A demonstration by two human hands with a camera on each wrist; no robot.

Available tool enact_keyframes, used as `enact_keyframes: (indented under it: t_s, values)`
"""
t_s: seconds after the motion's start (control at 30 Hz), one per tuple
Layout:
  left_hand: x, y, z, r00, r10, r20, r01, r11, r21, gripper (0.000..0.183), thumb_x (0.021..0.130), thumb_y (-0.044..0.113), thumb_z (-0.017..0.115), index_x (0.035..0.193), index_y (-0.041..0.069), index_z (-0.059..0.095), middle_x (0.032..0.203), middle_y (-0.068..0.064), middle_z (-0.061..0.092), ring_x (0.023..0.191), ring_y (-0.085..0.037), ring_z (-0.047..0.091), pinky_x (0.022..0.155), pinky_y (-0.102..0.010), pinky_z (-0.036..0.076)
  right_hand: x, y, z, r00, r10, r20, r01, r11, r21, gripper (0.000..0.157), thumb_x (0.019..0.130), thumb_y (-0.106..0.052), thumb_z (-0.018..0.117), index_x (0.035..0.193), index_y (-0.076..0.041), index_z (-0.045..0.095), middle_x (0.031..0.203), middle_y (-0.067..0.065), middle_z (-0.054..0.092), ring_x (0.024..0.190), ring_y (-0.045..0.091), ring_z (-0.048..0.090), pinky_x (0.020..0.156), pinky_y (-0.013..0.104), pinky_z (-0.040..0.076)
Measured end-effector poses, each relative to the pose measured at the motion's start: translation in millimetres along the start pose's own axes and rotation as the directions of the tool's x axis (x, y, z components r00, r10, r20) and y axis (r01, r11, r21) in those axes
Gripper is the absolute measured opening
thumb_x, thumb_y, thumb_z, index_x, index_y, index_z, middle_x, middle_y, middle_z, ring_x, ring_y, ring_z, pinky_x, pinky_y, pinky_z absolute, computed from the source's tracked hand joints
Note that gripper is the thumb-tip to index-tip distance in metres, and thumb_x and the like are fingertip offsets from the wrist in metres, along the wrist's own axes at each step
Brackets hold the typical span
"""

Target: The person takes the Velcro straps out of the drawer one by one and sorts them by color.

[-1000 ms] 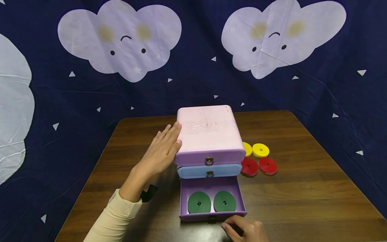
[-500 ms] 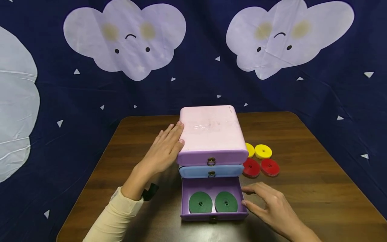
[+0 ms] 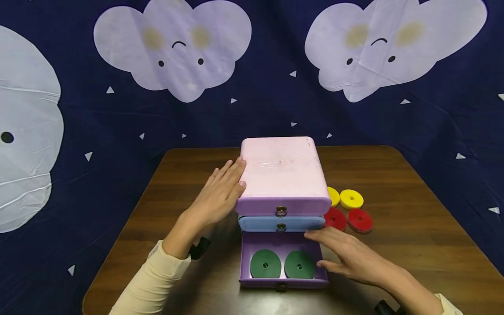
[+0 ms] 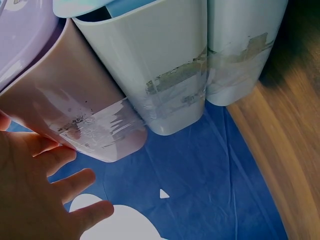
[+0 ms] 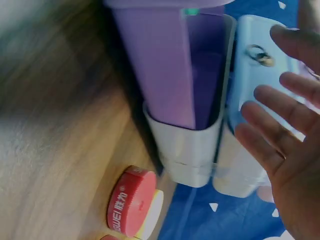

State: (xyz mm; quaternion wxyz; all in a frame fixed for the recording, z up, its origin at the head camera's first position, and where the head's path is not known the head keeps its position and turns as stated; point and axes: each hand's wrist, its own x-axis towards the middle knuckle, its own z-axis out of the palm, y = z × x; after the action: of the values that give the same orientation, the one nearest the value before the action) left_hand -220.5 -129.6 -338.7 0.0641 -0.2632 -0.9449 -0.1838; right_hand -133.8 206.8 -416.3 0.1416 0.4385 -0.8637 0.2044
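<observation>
A small drawer unit (image 3: 281, 170) with a pink top stands mid-table, its purple top drawer and blue middle drawer (image 3: 257, 224) pushed in. Its purple bottom drawer (image 3: 301, 284) is pulled out and holds two green rolls, one left (image 3: 260, 264) and one right (image 3: 294, 266). My left hand (image 3: 216, 194) rests flat against the unit's left side, fingers straight and spread in the left wrist view. Over the bottom drawer's right wall hangs my right hand (image 3: 352, 256), fingers extended beneath the blue drawer front and thumb at the rim. In the right wrist view its spread fingers (image 5: 272, 107) hold nothing.
Right of the unit lie two red rolls (image 3: 360, 220) and two yellow rolls (image 3: 351, 199), partly behind it. The wooden table (image 3: 417, 236) ends at a dark blue cloth (image 3: 267, 118) printed with clouds. Clear tape (image 4: 107, 122) crosses the unit's left side.
My right hand has gone from in front of the bottom drawer to its right side, then in over its right wall. My left hand stays on the unit. The head view has shifted slightly.
</observation>
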Motion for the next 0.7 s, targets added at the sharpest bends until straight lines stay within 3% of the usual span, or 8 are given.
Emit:
enact_keyframes:
  t_s: [0.17,0.4,0.7]
  values:
    - [0.6,0.4,0.0,1.0,-0.002,-0.001,0.002,1.0,0.008,0.054,0.103,0.043,0.019,0.153,0.025,0.008,0.16,0.007,0.007,0.149,-0.017,0.004,0.12,-0.049,0.008,4,9,8.5,0.994,-0.076,0.084,0.074,0.997,0.027,0.07,0.077,-0.026,0.077,0.139,-0.015,0.045,0.133,0.001,0.056,0.116,0.014,0.055,0.088,0.036,0.054]
    - [0.9,1.0,-1.4,1.0,-0.005,-0.001,0.005,1.0,0.011,0.054,0.103,0.043,0.019,0.153,0.025,0.009,0.16,0.008,0.008,0.149,-0.017,0.004,0.12,-0.049,0.008,10,16,19.5,0.977,-0.13,0.169,0.131,0.991,0.002,0.069,0.078,-0.033,0.075,0.139,-0.018,0.045,0.136,-0.001,0.055,0.119,0.017,0.054,0.09,0.042,0.052]
    - [0.7,0.5,-0.4,1.0,-0.003,0.0,0.003,1.0,0.024,0.054,0.103,0.043,0.019,0.153,0.025,0.009,0.16,0.008,0.008,0.149,-0.017,0.005,0.12,-0.049,0.009,16,21,37.8,0.932,-0.258,0.256,0.289,0.953,-0.092,0.078,0.069,-0.037,0.08,0.136,-0.013,0.048,0.131,0.001,0.058,0.114,0.019,0.057,0.089,0.04,0.052]
